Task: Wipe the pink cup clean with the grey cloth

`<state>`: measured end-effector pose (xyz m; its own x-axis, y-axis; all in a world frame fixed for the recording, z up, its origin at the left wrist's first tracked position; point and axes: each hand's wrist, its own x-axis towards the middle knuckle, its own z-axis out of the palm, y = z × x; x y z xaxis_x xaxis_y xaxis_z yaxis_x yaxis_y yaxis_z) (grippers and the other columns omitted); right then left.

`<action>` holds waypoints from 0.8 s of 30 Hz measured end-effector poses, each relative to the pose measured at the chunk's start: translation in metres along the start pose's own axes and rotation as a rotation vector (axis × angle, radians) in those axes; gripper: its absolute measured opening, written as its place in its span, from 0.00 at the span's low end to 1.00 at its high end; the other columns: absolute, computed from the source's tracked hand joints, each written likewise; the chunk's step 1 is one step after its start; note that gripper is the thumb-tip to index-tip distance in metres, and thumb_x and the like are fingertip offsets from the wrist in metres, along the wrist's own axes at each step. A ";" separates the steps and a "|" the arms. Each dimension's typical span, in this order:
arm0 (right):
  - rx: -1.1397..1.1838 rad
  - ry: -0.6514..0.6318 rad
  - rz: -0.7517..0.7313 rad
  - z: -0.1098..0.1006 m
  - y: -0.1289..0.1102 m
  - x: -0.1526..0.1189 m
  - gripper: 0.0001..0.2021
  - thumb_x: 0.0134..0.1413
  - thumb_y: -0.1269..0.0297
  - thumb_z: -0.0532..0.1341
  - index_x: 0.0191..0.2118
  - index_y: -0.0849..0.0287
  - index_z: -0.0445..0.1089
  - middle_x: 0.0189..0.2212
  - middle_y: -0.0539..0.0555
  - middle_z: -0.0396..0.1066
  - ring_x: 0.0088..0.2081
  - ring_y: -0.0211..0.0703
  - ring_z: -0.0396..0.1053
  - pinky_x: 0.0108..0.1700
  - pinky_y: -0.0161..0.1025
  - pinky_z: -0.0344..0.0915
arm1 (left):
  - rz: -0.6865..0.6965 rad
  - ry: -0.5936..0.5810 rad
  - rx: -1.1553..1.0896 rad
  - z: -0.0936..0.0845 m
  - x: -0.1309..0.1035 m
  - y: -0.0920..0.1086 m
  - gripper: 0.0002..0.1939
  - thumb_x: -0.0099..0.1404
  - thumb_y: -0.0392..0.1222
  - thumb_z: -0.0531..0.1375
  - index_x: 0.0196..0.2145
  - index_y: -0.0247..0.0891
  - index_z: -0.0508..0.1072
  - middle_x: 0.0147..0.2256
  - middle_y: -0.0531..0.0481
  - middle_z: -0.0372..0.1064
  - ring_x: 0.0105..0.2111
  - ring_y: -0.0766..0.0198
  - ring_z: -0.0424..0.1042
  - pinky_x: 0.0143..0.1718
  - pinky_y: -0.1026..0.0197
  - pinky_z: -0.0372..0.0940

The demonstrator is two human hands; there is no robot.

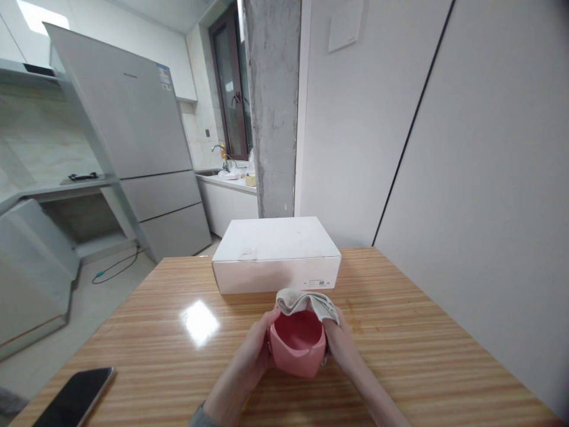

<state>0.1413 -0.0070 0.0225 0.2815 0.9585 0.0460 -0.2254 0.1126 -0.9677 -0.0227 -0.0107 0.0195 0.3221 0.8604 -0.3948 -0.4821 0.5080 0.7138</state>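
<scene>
A pink pot-like container (297,359) with an open round top and angular sides is between my hands, near the front middle of the wooden table. My left hand (261,339) grips its left side, the thumb up by the rim. At the right side, my right hand (334,333) is closed on a light grey cloth (306,301). The cloth drapes over the far rim and down the right side, pressed against the container. Most of my right fingers are hidden by the cloth and container.
Just beyond the container, a white cardboard box (275,240) lies on the wooden table (413,350). A black phone (75,396) rests at the table's left front edge. A concrete pillar (276,107), a fridge (128,118) and a sink counter (233,184) stand behind.
</scene>
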 end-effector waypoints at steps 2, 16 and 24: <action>-0.024 -0.019 -0.029 0.001 -0.002 -0.002 0.07 0.37 0.63 0.65 0.29 0.54 0.77 0.31 0.51 0.78 0.43 0.54 0.71 0.54 0.48 0.60 | 0.011 -0.005 0.002 -0.002 0.001 -0.001 0.19 0.59 0.52 0.61 0.39 0.33 0.76 0.25 0.46 0.77 0.25 0.59 0.75 0.29 0.61 0.66; -0.020 -0.029 0.032 -0.007 0.013 0.006 0.08 0.41 0.59 0.65 0.30 0.56 0.76 0.31 0.53 0.78 0.38 0.53 0.72 0.49 0.49 0.64 | -0.074 -0.212 -0.024 0.001 -0.004 0.001 0.26 0.63 0.56 0.56 0.48 0.32 0.74 0.43 0.39 0.77 0.38 0.52 0.77 0.24 0.64 0.65; 0.010 -0.027 -0.071 0.004 0.012 -0.009 0.07 0.42 0.61 0.64 0.30 0.53 0.77 0.32 0.52 0.78 0.42 0.53 0.71 0.53 0.47 0.62 | 0.036 -0.068 -0.106 0.005 0.003 0.000 0.27 0.60 0.53 0.60 0.54 0.39 0.70 0.41 0.42 0.78 0.40 0.50 0.77 0.37 0.57 0.70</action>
<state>0.1323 -0.0131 0.0112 0.2718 0.9547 0.1214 -0.2153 0.1833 -0.9592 -0.0179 -0.0087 0.0208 0.3557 0.8754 -0.3275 -0.5767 0.4813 0.6601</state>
